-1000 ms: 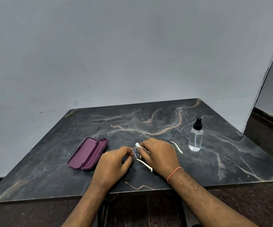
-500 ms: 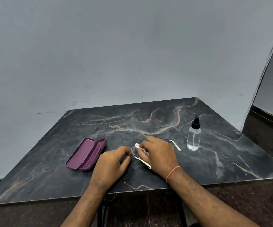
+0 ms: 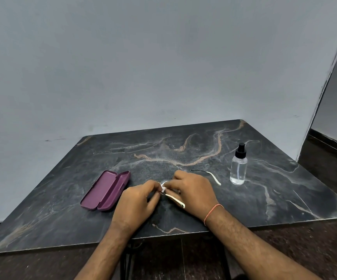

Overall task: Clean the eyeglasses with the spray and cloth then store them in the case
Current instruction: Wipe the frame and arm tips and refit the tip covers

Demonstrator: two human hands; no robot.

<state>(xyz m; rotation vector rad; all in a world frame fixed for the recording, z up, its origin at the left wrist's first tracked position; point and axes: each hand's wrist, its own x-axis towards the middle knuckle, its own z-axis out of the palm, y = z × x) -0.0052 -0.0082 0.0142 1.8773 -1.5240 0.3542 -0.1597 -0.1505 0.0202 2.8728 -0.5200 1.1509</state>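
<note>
Table (image 3: 285, 199): dark marble slab, tan veins, back edge against the grey wall (image 3: 143, 67). Near edge runs just under both wrists. No readable writing, brand or label on anything.

Open room: bare marble beyond the grip up to the wall, and a wide bare strip to the right of the bottle out to the table's right edge. Left of the case is bare marble too.

Case (image 3: 106, 190): purple, lying open, both halves up, left of the grip, close to the left hand's knuckles but apart from them.

Spray bottle (image 3: 238, 165): clear, black pump top, upright, right of and beyond the grip, apart from the right hand. Unmarked as far as I can see.

Left hand (image 3: 136, 201): thumb and forefinger pinched on something small and white at the lens edge; could be the cloth, can't confirm.

Right hand (image 3: 193, 190): fingers curled over the eyeglasses (image 3: 174, 199), pinching the frame at the same spot. Thin orange band (image 3: 212, 212) on that wrist.

Eyeglasses sit mid-table under the grip, one white temple tip poking out toward the near edge, the other out to the right of the right hand.

Versus 0.5 s ago: fingertips closed in tighter over the lens, patterned scrap between them now mostly hidden. Case and bottle haven't moved on the table.
</note>
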